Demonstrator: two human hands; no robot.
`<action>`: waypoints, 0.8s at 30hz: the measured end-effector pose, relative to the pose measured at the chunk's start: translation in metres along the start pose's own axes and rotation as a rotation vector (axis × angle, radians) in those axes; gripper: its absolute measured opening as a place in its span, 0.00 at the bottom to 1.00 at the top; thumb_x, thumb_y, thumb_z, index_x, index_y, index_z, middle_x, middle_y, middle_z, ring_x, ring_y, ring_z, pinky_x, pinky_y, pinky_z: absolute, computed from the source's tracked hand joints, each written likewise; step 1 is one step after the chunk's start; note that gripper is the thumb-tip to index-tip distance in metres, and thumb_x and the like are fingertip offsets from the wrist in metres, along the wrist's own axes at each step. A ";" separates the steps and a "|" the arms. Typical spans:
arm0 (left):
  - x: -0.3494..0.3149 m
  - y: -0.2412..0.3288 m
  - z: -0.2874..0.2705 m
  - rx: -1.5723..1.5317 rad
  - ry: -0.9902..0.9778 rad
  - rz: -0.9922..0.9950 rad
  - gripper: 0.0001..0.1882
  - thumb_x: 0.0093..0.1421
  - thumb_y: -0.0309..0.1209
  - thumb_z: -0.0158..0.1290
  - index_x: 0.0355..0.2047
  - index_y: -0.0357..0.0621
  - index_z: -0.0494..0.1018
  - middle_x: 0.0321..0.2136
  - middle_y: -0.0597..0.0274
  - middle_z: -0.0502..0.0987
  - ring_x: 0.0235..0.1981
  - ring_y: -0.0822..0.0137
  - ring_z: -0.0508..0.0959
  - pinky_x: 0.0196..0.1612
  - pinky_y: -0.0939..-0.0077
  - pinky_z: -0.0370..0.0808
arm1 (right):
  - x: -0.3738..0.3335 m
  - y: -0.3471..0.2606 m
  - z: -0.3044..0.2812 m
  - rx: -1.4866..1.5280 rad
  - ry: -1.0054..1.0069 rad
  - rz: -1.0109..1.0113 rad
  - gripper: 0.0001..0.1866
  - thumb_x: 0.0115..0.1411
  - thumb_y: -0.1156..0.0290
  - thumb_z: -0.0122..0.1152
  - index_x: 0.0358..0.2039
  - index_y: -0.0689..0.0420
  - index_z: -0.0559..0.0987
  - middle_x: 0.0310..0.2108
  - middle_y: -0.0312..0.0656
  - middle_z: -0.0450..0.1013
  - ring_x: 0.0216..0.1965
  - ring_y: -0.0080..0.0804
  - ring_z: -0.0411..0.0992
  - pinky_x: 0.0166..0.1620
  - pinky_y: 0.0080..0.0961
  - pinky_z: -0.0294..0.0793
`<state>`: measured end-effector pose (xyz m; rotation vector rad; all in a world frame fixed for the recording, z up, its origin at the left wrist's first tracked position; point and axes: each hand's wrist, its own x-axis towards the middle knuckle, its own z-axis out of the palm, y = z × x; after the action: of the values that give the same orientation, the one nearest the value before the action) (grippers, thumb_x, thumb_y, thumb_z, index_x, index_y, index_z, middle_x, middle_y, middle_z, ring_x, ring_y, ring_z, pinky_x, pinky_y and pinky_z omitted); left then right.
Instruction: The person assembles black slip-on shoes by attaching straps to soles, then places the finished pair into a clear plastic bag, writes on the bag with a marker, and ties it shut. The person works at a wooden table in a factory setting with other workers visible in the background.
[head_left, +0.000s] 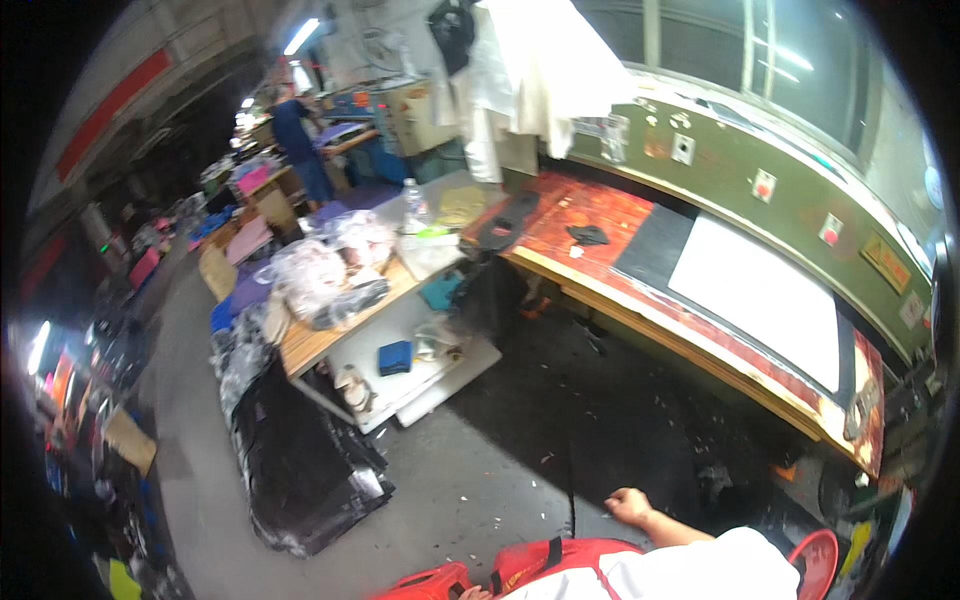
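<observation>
My right hand [628, 505] hangs low over the dark floor, its fingers curled in and nothing seen in them. Its forearm comes out of a white sleeve. Only a little of my left hand [475, 593] shows at the lower edge, beside red material with a black strap; its fingers are mostly cut off. Ahead and to the right, a white sheet [758, 298] lies over a black sheet [655, 243] on a worn red board [590, 215] with a wooden edge. A small black piece [588, 235] rests on that board. Neither hand touches these.
A green machine beam [730, 155] with buttons runs behind the board. Left stands a table [310, 348] bearing plastic bags [310, 275] and a bottle [415, 205]. A wrapped black stack [300, 460] lies on the floor. Another person [295, 140] stands far back. A red stool-like thing [815, 562] is at lower right.
</observation>
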<state>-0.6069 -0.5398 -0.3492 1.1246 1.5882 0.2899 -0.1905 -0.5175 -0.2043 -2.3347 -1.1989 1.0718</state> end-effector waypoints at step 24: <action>0.326 0.611 -0.143 0.245 0.380 1.087 0.08 0.61 0.24 0.50 0.40 0.40 0.74 0.32 0.53 0.78 0.33 0.56 0.79 0.37 0.69 0.75 | 0.240 -0.273 -0.218 0.303 1.083 -0.467 0.02 0.57 0.79 0.59 0.31 0.63 0.79 0.23 0.44 0.77 0.25 0.30 0.77 0.31 0.21 0.74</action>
<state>-0.4004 0.0808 -0.0801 2.1609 1.1840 1.0877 -0.0956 -0.1482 -0.0195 -1.7728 -0.9299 -0.1936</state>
